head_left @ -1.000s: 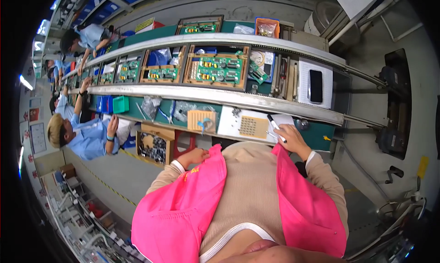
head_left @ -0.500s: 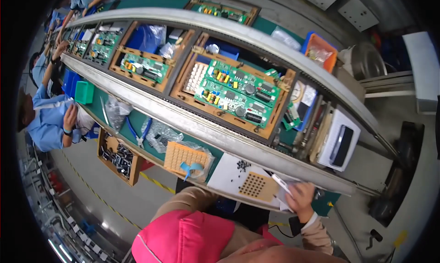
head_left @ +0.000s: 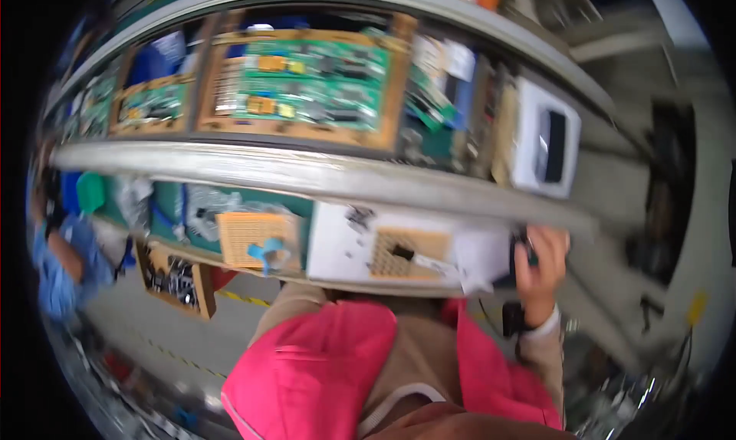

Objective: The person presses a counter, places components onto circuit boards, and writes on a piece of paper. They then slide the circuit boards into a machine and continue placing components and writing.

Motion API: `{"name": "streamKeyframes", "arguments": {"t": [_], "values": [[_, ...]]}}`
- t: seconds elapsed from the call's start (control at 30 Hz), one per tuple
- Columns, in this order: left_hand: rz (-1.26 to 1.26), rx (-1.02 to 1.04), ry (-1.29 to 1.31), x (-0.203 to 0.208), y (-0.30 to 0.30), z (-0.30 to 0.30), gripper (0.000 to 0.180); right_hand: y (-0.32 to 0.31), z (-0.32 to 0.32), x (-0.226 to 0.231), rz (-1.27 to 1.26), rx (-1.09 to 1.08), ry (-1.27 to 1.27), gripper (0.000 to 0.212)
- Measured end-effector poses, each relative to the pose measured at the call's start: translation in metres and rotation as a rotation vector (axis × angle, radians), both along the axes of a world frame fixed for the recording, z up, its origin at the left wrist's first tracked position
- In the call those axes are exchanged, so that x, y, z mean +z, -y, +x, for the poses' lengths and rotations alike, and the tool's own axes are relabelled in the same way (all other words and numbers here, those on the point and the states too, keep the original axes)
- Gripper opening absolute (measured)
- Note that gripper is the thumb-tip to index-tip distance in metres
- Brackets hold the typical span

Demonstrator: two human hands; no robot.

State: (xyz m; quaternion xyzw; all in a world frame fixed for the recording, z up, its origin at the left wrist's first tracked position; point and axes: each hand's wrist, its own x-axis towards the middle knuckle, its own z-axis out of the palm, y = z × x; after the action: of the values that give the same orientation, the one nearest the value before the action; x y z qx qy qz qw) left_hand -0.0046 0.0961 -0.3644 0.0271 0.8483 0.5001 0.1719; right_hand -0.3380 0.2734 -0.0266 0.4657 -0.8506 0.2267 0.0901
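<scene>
At the right end of the bench, my right hand (head_left: 544, 262) has its fingers curled round a small dark object (head_left: 524, 250), blurred by motion. To its left, a white pen-like tool (head_left: 435, 264) with a dark end lies across a tan perforated board (head_left: 387, 264). White sheets (head_left: 479, 256) lie between this board and my hand. Small black parts (head_left: 359, 218) are scattered on the white paper (head_left: 328, 244) beside the board. My left hand is out of sight; only the bent tan sleeve (head_left: 291, 306) shows below the bench edge.
A metal rail (head_left: 307, 172) runs behind the work strip, with framed green circuit boards (head_left: 314, 87) beyond. Left lie a second tan board (head_left: 238, 229) with a blue tape roll (head_left: 268, 254), plastic bags and a parts box (head_left: 201, 290). A co-worker (head_left: 73, 256) is at far left.
My right hand has let go of the white pen-like tool, now on the perforated board, and has moved right to the dark object. The view has turned and shifted.
</scene>
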Motion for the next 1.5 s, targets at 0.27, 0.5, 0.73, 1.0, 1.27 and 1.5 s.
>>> {"name": "streamKeyframes", "arguments": {"t": [0.27, 0.5, 0.73, 1.0, 1.27, 1.5], "values": [[0.033, -0.283, -0.271, -0.008, -0.025, -0.085, 0.035, -0.093, -0.008, -0.044, -0.335, -0.348, 0.206, 0.029], [-0.144, -0.209, -0.372, 0.057, -0.001, -0.085, 0.036, -0.099, -0.002, -0.075, -0.325, -0.255, 0.388, 0.041], [-0.055, -0.381, -0.160, 0.266, 0.010, -0.066, 0.046, -0.061, 0.074, -0.022, -0.546, -0.015, 0.255, 0.044], [-0.088, 0.241, -0.769, 0.345, -0.021, -0.101, 0.055, -0.008, 0.152, -0.006, -0.826, 0.321, 0.557, 0.032], [-0.018, 0.084, -0.813, 0.346, -0.012, -0.106, 0.053, -0.017, 0.154, -0.004, -0.515, 0.252, 0.519, 0.007], [-0.041, 0.005, -0.876, 0.343, -0.009, -0.121, 0.051, -0.015, 0.148, -0.012, -0.561, 0.184, 1.024, 0.009]]}}
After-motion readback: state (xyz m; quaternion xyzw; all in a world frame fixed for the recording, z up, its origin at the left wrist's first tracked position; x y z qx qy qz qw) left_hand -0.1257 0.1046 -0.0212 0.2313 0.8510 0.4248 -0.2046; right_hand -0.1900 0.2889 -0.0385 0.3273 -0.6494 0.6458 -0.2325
